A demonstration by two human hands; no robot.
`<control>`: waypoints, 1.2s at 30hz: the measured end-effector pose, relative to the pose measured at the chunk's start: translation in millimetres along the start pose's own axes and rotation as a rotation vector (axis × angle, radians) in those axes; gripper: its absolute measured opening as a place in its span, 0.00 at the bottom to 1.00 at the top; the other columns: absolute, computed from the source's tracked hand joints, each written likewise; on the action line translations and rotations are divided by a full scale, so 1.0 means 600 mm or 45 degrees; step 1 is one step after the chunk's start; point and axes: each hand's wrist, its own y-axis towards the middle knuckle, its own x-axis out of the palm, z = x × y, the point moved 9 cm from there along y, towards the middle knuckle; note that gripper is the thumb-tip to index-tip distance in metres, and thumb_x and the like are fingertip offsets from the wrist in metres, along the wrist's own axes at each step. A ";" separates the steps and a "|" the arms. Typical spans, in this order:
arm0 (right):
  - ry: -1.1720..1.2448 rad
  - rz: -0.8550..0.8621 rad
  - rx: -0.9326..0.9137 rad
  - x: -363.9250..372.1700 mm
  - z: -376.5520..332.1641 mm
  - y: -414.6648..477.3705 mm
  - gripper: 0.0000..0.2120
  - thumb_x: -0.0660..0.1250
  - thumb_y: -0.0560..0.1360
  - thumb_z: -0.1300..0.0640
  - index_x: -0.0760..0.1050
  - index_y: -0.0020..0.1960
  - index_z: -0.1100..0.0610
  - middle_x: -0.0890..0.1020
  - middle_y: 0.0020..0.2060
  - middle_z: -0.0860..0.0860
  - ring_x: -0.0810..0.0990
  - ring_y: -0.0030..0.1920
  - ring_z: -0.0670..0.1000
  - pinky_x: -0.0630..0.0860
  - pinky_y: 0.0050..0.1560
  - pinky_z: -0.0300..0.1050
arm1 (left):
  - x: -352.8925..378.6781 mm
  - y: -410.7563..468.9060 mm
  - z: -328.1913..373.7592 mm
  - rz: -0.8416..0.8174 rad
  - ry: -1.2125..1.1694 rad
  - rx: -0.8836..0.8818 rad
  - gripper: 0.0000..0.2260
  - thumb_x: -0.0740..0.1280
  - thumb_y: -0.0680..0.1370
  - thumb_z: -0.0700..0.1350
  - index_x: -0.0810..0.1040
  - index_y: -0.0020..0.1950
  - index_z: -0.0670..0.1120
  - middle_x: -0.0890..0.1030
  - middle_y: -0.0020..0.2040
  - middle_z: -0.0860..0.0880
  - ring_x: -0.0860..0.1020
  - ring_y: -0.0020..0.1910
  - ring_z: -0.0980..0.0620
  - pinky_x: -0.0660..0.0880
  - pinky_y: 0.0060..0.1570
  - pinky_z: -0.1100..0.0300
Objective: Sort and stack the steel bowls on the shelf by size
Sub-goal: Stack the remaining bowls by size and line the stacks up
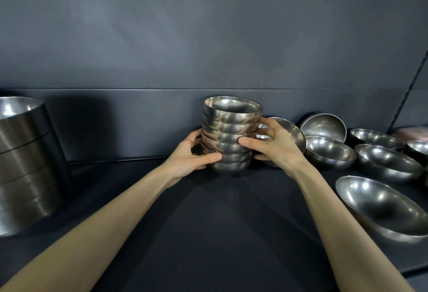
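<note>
On the shelf (208, 210), both hands' fingers (249, 141) grip the stack of small bowls (231, 134).

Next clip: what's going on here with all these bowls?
A person grips a stack of small bowls from both sides, left hand low on it, right hand at mid-height. The stack appears to rest on the dark shelf. A stack of wide bowls stands at the left; several loose bowls lie unsorted at the right.
</note>
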 end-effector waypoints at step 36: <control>0.018 -0.027 -0.043 -0.041 -0.109 -0.108 0.38 0.78 0.67 0.52 0.65 0.72 0.43 0.84 0.53 0.50 0.84 0.52 0.49 0.83 0.45 0.55 | 0.039 -0.100 0.137 0.097 -0.024 0.148 0.40 0.78 0.58 0.52 0.70 0.69 0.52 0.77 0.60 0.56 0.80 0.54 0.59 0.80 0.51 0.51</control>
